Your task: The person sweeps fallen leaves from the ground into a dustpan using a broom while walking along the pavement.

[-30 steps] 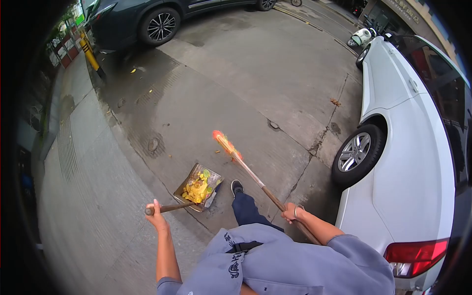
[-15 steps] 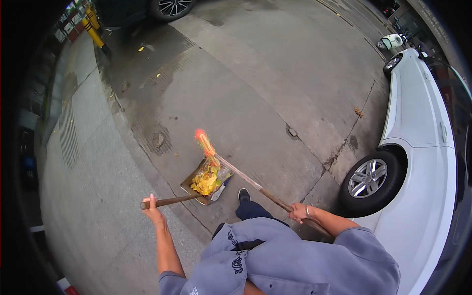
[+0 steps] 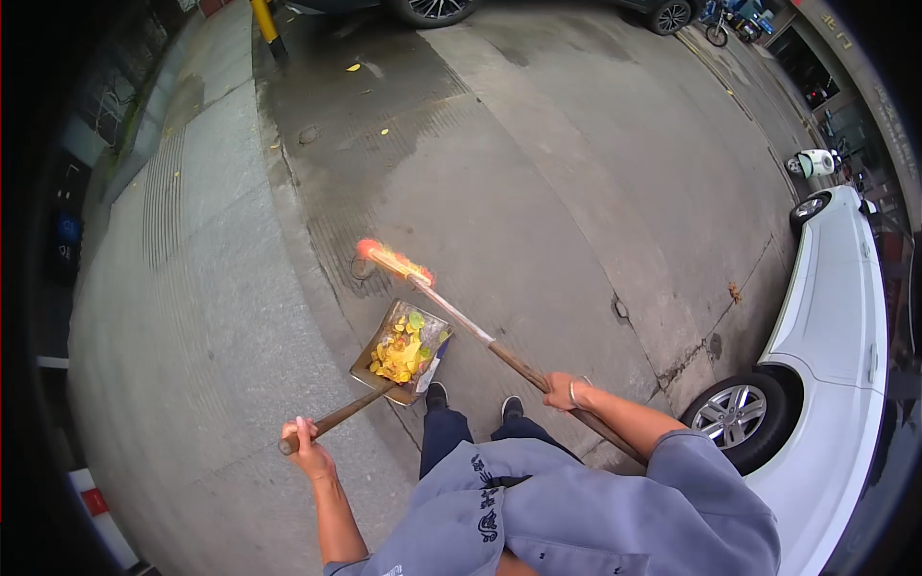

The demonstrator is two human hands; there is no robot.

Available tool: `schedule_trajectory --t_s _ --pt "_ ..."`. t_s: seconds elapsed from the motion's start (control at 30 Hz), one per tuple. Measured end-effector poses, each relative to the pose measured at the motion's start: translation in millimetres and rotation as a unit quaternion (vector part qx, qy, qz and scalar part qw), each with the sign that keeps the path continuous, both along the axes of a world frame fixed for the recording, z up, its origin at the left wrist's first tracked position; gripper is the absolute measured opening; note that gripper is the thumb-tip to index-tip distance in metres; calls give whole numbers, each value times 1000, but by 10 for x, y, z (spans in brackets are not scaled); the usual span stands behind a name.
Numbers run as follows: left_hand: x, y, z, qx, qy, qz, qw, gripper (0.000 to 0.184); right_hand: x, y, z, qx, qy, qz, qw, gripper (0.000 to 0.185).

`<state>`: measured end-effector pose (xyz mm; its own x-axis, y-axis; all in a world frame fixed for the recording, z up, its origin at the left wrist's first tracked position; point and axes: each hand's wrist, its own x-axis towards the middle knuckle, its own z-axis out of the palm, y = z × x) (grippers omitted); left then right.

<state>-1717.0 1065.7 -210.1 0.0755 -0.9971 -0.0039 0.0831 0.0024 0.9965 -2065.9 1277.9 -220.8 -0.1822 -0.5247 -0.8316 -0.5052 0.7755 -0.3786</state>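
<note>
Dustpan [image 3: 363, 372] on the ground, near, left of centre, yellow and green leaves [image 3: 396, 359] heaped in it. My left hand [image 3: 309, 453] is wrapped round the near end of its wooden handle [image 3: 336, 420], fingers curled. My right hand [image 3: 563, 391] is clasped round the broom [image 3: 493, 344], bracelet [image 3: 574, 392] on that wrist. Broom slants from near right to far left; orange bristles [image 3: 396, 264] lie just past the dustpan's far edge, can't tell if touching ground [image 3: 538, 250]. My shoes [image 3: 513, 409] are right of the dustpan, left one just beside it. White car [image 3: 831, 317] right, dark car [image 3: 341, 4] far, post [image 3: 266, 27] far left, scooter [image 3: 816, 163] far right.
</note>
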Motion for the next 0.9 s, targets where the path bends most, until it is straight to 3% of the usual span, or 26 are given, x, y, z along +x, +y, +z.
schedule_trajectory --t_s 0.13,0.3,0.33,0.4,0.43,0.5,0.53,0.7,0.9 --pt "-104 -279 -143 23 -9 52 998 24 224 -856 -473 50 91 137 985 26" --pt "-201 -334 -351 39 -62 59 996 26 608 -1361 -679 20 163 185 969 27" --pt "-189 -324 -392 35 -65 57 996 26 598 -1302 -925 61 130 232 962 27" --pt "-153 -308 -477 29 -68 55 996 25 469 -1091 -640 120 47 272 954 22" --pt "-100 -330 -508 28 -42 67 996 25 318 -806 -662 90 -88 161 979 12" --pt "-27 -394 -504 22 -15 78 997 25 94 -204 -416 122 -284 -126 943 7" --pt "-8 -414 -459 21 -1 72 997 25 28 -53 -122 142 -302 -167 928 11" --pt "-326 -521 -307 3 19 39 999 25 -150 439 570 86 -190 -169 963 17" --pt "-1545 -910 -56 -29 4 -38 999 25 -688 1081 400 19 -196 -302 933 19"
